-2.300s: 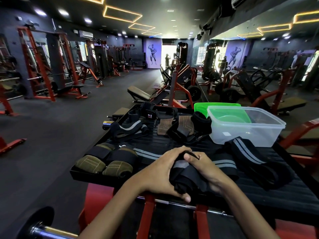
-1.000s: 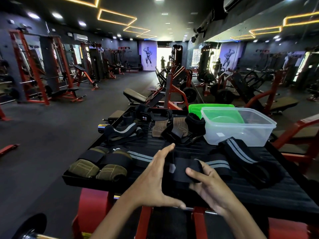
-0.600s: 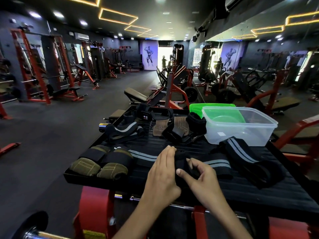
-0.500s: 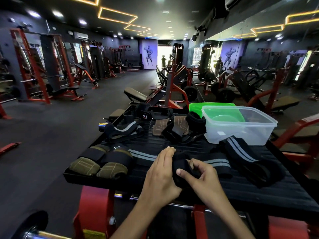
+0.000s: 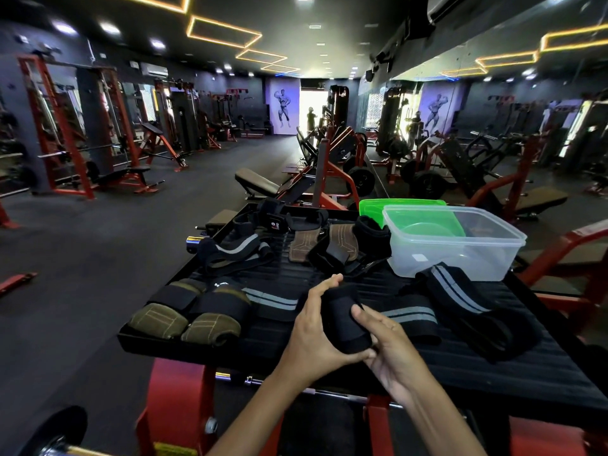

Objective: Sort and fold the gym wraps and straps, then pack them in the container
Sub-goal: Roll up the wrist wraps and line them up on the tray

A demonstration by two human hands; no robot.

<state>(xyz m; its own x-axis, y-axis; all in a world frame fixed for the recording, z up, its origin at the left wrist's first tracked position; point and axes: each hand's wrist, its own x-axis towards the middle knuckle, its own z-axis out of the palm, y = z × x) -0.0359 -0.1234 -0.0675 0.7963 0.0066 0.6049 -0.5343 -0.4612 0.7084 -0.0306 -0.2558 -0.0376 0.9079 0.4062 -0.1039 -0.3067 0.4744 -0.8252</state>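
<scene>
Left hand (image 5: 316,334) and right hand (image 5: 385,343) close together low in the middle, both squeezing the rolled black wrap (image 5: 345,320) so it stays tight, ready for the clear tub (image 5: 460,255) up right.

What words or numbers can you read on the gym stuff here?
None can be read for sure.
White logo on the far black strap: too blurred to read.
Small white mark on the black wrap above the olive pads: too small to read.
White sticker on the clear container: looks blank.
Yellow label on the red frame: cut off and blurred.
Wall posters: figures only.
</scene>
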